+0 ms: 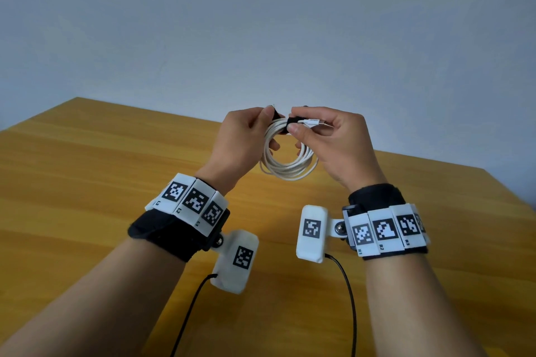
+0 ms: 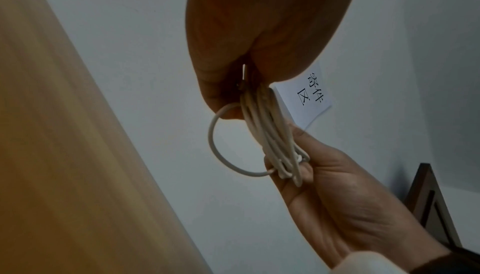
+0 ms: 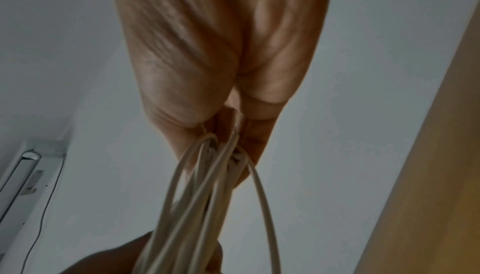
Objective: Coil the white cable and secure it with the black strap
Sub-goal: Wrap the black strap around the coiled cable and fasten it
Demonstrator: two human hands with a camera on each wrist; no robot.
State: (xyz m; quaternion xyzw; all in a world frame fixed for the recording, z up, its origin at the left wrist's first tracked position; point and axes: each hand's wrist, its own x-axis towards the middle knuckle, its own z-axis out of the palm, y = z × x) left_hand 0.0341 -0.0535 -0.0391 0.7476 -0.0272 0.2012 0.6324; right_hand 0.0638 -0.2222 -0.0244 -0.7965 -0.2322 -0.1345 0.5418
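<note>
Cable coiled, raised off surface. Strap partly wrapped; left hand pinching its end, right hand pinching wrapped section. Fastening remaining.

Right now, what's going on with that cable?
A person holds the coiled white cable up above the wooden table with both hands. The left hand pinches one end of the black strap at the coil's top; the right hand pinches the strap where it wraps the bundle. The strap looks not yet closed.
</note>
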